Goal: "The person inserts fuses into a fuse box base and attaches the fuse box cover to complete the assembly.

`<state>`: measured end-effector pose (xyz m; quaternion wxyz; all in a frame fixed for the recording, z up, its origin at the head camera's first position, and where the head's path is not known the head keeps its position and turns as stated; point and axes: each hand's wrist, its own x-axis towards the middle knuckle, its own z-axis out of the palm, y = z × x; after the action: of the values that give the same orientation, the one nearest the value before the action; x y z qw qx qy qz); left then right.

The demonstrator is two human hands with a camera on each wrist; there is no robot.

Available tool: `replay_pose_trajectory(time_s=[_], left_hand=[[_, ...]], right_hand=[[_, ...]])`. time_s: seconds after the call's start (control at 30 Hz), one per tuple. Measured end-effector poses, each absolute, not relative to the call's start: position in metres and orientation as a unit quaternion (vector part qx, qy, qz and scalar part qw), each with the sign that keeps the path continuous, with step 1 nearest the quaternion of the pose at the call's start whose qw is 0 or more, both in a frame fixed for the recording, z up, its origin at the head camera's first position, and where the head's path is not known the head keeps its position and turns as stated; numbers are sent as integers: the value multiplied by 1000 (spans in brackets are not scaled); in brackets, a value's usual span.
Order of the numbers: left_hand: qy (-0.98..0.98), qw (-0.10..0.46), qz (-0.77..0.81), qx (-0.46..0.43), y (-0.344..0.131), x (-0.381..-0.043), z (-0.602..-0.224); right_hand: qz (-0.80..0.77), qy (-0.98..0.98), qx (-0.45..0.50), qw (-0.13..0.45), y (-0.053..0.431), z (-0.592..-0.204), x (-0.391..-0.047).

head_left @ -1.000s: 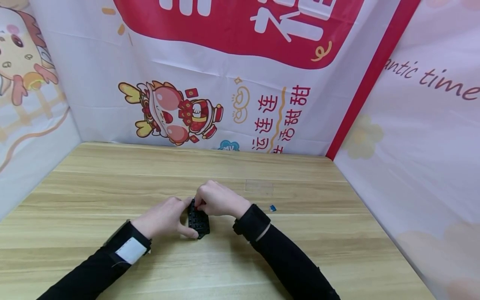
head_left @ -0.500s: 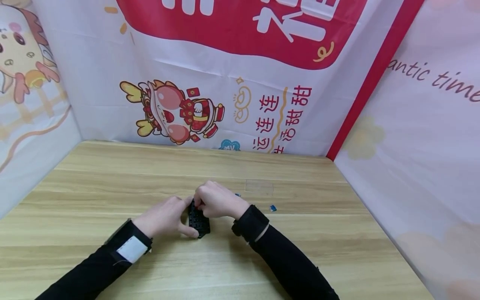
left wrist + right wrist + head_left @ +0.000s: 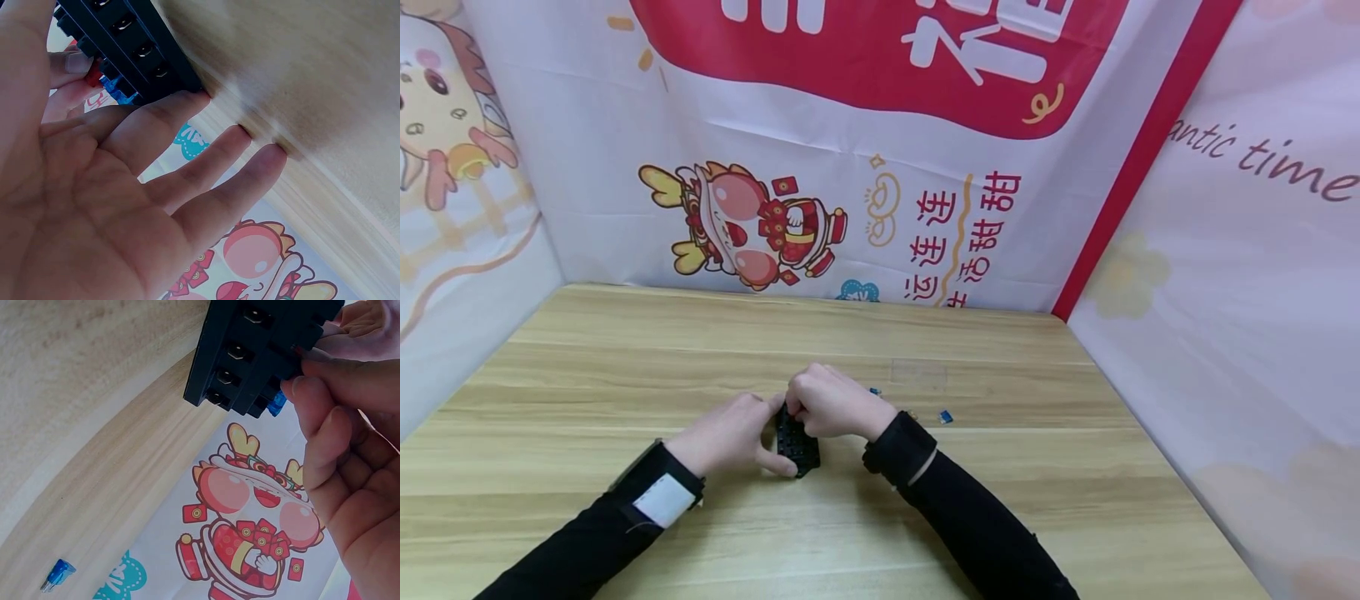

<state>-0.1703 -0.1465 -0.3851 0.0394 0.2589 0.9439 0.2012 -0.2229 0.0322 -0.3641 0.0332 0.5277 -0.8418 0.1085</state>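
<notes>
A black fuse box (image 3: 797,443), lined with slots, stands on the table between both hands. Its side with several metal terminals shows in the left wrist view. My left hand (image 3: 735,433) holds the fuse box lengthwise, thumb at the near end and index finger at the far end. A blue blade fuse (image 3: 276,404) sits in an end slot. Right beside it, my right hand (image 3: 837,402) pinches a small red blade fuse (image 3: 94,74) at the top of the box. The fingers hide most of the red fuse, so how deep it sits cannot be seen.
To the right lie a loose blue blade fuse (image 3: 946,416) and a second blue piece (image 3: 876,391). A small yellowish piece (image 3: 912,414) shows by the right wrist. Behind them is a clear flat rectangle (image 3: 917,374). Printed cloth (image 3: 880,133) hangs behind the table.
My right hand has shifted very slightly, uncovering the second blue piece and the yellowish piece. The red fuse is no longer visible in the head view. My left hand stays in place.
</notes>
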Motion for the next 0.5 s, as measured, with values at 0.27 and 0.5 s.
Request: replay_pose_trajectory(time_s=[0.27,0.5], left_hand=[[945,41,199,255,-147,-172,-387],[946,42,196,253,-147,-172,-387]], right_hand=[[105,-841,529,37,32,-365,-224],[101,-843,528,35,32,-363,-223]])
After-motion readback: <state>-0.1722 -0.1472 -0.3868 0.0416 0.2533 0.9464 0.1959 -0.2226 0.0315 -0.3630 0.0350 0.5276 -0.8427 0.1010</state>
